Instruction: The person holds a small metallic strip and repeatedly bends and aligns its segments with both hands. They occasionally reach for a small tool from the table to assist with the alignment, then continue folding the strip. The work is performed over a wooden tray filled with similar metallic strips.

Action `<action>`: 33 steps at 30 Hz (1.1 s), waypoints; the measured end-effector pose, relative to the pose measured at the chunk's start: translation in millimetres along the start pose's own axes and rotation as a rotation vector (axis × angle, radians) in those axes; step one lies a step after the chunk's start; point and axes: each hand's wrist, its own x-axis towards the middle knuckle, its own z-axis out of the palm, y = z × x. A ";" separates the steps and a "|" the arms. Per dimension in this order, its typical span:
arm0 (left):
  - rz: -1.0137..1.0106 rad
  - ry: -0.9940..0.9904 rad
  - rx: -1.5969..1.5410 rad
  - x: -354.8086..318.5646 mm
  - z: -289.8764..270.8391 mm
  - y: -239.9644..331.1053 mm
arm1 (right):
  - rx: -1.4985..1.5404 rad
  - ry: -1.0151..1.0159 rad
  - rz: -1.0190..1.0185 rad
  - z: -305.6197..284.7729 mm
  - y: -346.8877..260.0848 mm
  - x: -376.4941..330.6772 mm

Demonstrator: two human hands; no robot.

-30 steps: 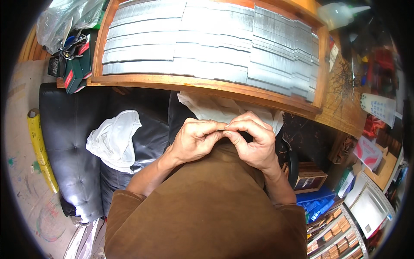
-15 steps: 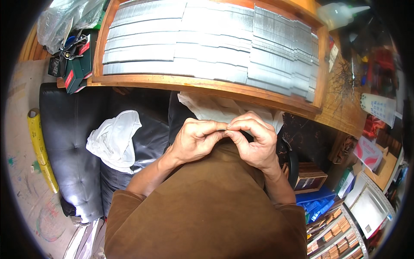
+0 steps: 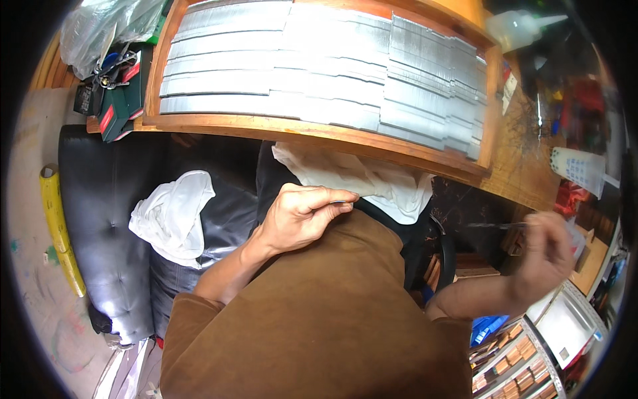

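Note:
My left hand (image 3: 302, 216) is held in front of my brown shirt, thumb and forefinger pinched together. A sliver of something small and thin (image 3: 343, 201) shows between the fingertips, too small to name. Out to the right, my right hand (image 3: 543, 259) is raised and blurred by motion, with its fingers closed. From its fingertips a thin strand (image 3: 495, 225) stretches leftward, faint and smeared. Beyond my hands, a wooden tray (image 3: 319, 135) holds overlapping rows of flat silver-grey strips (image 3: 332, 66).
White cloths lie on the black padded seat (image 3: 109, 219) and under the tray's edge. On the right stand a squeeze bottle (image 3: 518, 28), a patterned cup (image 3: 577, 167) and a rack of wooden pieces (image 3: 518, 362). A yellow roll (image 3: 58, 226) leans at the left.
My hands, which met fingertip to fingertip, are now apart. The right one has swung far out to the right, trailing the strand, while the left stays almost where it was.

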 end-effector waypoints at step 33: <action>0.011 0.046 -0.028 -2.5 5.1 3.0 | 0.416 -0.378 -0.015 172.6 -9.9 -59.2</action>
